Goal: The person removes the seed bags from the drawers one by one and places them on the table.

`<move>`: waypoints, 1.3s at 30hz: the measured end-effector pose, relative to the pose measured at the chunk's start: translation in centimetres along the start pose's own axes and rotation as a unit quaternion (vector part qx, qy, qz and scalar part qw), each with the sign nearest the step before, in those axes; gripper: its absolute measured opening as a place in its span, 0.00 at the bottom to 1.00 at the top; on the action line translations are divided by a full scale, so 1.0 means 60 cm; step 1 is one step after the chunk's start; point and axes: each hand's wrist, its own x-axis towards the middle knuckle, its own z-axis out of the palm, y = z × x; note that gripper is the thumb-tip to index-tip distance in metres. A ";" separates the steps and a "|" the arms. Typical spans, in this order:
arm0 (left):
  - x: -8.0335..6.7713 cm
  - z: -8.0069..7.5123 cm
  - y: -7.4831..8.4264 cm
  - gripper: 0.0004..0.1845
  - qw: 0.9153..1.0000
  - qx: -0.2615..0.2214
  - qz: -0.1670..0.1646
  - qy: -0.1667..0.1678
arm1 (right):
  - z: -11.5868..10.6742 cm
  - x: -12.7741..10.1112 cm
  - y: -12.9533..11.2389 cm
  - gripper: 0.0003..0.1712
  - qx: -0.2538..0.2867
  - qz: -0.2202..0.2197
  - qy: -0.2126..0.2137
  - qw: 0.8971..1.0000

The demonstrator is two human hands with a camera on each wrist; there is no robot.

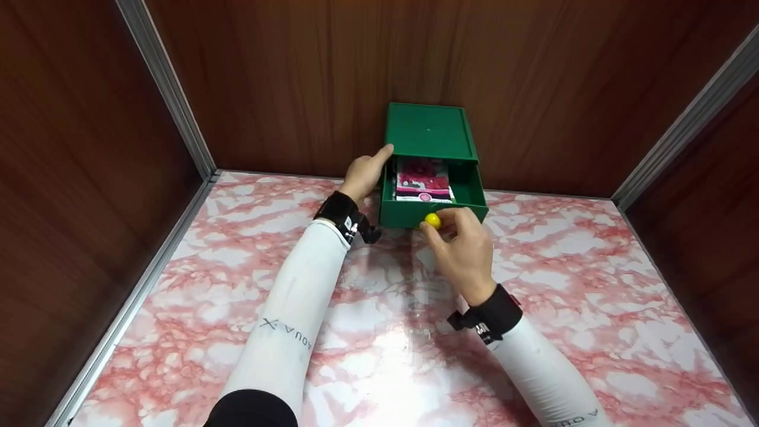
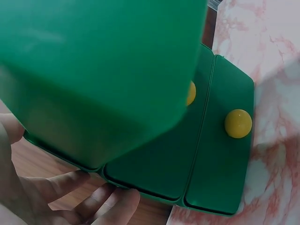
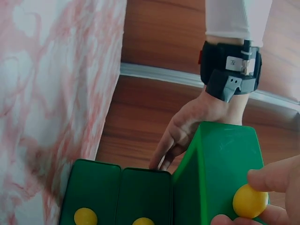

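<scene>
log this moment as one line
left hand: touching side of green cabinet | right hand: pinching yellow knob | top drawer: open, printed item inside | middle drawer, bottom drawer: closed

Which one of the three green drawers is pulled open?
The top drawer: it sticks out of the cabinet, and the right hand pinches its yellow knob. The middle drawer and bottom drawer are closed.

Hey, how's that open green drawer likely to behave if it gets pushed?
The drawer probably stays stiff, since its walls look straight and moulded. It likely slides rather than tips, being still seated in the cabinet. The printed item inside leaves bare floor beside it, so it may shift if the push is sharp.
</scene>
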 end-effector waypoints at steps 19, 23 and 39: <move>-0.003 -0.006 -0.008 0.46 0.998 -0.050 -0.025 -0.006 | -0.010 -0.034 -0.014 0.18 0.010 -0.006 -0.005 1.000; -0.003 -0.006 -0.007 0.46 0.999 -0.044 -0.025 -0.012 | -0.011 -0.041 -0.012 0.19 0.006 -0.007 -0.005 1.000; -0.001 -0.008 -0.005 0.48 0.999 -0.032 -0.034 -0.027 | -0.013 -0.056 -0.011 0.20 -0.013 -0.037 -0.004 0.999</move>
